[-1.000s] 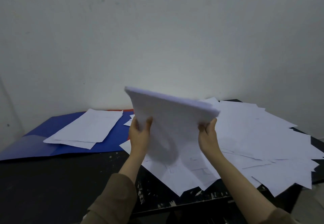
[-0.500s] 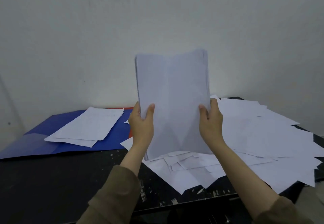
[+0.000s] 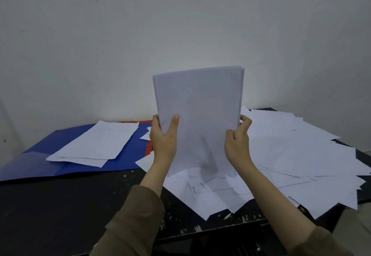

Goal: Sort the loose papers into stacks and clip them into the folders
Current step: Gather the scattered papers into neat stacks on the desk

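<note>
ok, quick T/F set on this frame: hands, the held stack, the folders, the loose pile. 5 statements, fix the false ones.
1. Both hands hold the paper stack upright, the left hand on its left edge and the right hand on its right edge. True.
2. The blue folder lies to the right of the held stack. False: it lies to the left.
3. A few sheets lie on the blue folder. True.
4. The loose pile is squared up neatly. False: the sheets are fanned and skewed, some overhanging the black table.
5. The held stack is clipped into a folder. False: it is held in the air, and no clip shows on it.
</note>
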